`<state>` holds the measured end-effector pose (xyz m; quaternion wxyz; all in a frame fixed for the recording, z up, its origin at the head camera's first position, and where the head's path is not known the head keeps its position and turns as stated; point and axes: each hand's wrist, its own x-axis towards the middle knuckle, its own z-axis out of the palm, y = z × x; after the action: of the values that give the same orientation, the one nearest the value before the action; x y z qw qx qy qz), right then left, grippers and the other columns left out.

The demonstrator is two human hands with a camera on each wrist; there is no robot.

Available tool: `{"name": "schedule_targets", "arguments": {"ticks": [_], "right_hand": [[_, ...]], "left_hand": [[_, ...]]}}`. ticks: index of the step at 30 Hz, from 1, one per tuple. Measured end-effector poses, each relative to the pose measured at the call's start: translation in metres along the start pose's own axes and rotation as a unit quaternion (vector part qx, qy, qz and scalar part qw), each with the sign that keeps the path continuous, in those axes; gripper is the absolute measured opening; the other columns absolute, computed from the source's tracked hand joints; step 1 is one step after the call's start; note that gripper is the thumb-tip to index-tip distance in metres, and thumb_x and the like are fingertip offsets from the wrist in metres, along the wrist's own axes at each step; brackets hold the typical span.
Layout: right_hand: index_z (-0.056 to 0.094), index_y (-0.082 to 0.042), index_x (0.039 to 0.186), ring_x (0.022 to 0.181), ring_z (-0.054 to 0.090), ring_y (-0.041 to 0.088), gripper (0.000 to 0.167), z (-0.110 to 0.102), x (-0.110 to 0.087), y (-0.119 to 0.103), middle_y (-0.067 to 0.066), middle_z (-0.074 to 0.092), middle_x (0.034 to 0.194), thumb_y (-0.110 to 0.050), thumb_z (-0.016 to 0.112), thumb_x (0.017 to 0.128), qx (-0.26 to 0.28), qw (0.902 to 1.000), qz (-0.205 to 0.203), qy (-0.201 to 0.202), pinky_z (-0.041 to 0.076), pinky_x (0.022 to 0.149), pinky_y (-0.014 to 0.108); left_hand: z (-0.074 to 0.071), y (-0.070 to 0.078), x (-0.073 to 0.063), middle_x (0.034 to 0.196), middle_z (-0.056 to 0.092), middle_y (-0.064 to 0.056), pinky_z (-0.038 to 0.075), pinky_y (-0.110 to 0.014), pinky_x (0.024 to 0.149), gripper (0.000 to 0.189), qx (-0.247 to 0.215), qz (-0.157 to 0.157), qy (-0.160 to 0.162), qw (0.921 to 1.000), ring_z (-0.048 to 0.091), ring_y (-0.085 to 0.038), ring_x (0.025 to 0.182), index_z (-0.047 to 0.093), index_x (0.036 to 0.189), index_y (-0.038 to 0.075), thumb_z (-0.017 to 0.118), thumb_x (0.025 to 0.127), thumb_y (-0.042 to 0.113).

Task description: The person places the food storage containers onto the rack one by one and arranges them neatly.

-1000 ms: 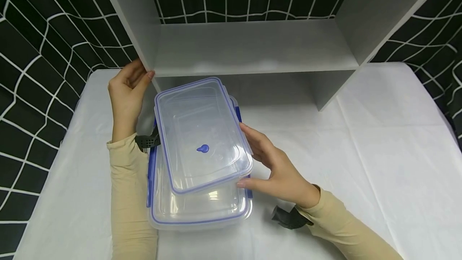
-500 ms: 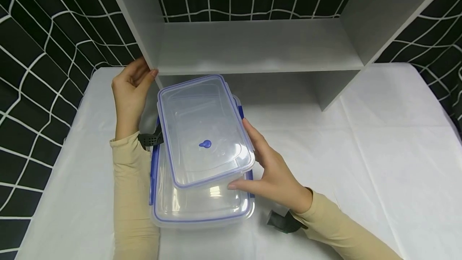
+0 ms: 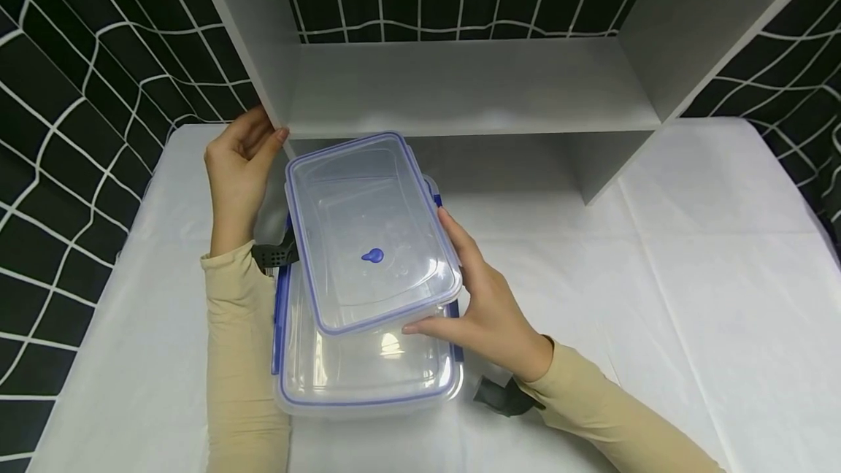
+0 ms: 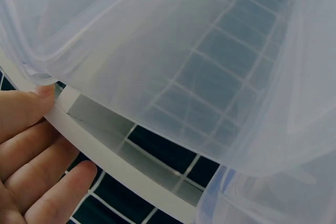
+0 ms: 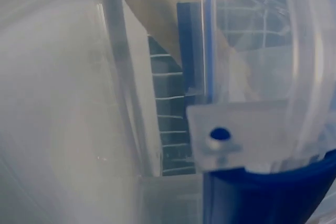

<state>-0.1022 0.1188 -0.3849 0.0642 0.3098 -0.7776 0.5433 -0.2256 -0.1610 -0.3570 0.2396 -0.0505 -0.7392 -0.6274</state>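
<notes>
My left hand pinches the front edge of the white shelf unit's left side panel, thumb in front and fingers behind; the left wrist view shows its curled fingers. A clear plastic food container, its lid rimmed in blue with a small blue plug, sits askew on top of a larger clear container with blue side latches. My right hand grips the upper container's near right corner, thumb along the near side and fingers along the right side. Blurred clear plastic and a blue latch fill the right wrist view.
The shelf unit's middle board spans above the table just beyond the containers, with an open space under it. A white cloth covers the table. Dark walls with white netting surround it.
The upper container has slid a little away from me toward the shelf, and my right hand has moved with it, its thumb shifting left along the near side. My left hand keeps its hold.
</notes>
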Motion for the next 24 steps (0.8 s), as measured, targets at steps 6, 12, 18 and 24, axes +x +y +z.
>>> {"name": "schedule_targets", "arguments": {"ticks": [6, 12, 18, 24], "right_hand": [[0.020, 0.002, 0.148, 0.115, 0.055, 0.026, 0.116, 0.0014, 0.0022, 0.0058, 0.022, 0.045, 0.138, 0.003, 0.088, 0.054, 0.016, 0.9973, -0.069, 0.019, 0.051, 0.092, 0.029], [0.020, 0.002, 0.148, 0.117, 0.054, 0.024, 0.109, -0.0010, 0.0023, 0.0043, 0.020, 0.044, 0.140, -0.009, 0.088, 0.063, 0.029, 0.9979, -0.057, 0.014, 0.050, 0.095, 0.033], [0.020, 0.005, 0.147, 0.119, 0.053, 0.025, 0.099, -0.0026, 0.0022, 0.0037, 0.021, 0.042, 0.142, -0.020, 0.082, 0.074, 0.069, 0.9957, -0.060, 0.014, 0.049, 0.095, 0.034], [0.019, 0.007, 0.146, 0.119, 0.053, 0.022, 0.094, -0.0023, 0.0003, 0.0044, 0.026, 0.043, 0.138, -0.035, 0.072, 0.081, 0.092, 0.9932, -0.068, 0.025, 0.050, 0.094, 0.035]], "left_hand": [[-0.0007, 0.0001, -0.0005, 0.118, 0.062, -0.022, 0.050, -0.026, 0.092, 0.032, 0.000, -0.003, 0.004, 1.0000, 0.062, -0.021, 0.109, 0.059, 0.118, -0.011, 0.064, 0.088, -0.002], [-0.0005, 0.0004, -0.0001, 0.117, 0.062, -0.021, 0.050, -0.026, 0.092, 0.032, 0.005, 0.000, 0.004, 1.0000, 0.062, -0.021, 0.108, 0.059, 0.118, -0.011, 0.064, 0.088, -0.002], [0.0001, 0.0004, 0.0002, 0.117, 0.062, -0.021, 0.050, -0.026, 0.092, 0.032, 0.007, 0.000, 0.003, 1.0000, 0.062, -0.021, 0.109, 0.059, 0.118, -0.011, 0.064, 0.088, -0.002], [0.0004, 0.0006, 0.0000, 0.118, 0.062, -0.021, 0.050, -0.026, 0.092, 0.032, 0.007, -0.002, 0.002, 1.0000, 0.061, -0.021, 0.109, 0.059, 0.119, -0.010, 0.064, 0.088, -0.002]]}}
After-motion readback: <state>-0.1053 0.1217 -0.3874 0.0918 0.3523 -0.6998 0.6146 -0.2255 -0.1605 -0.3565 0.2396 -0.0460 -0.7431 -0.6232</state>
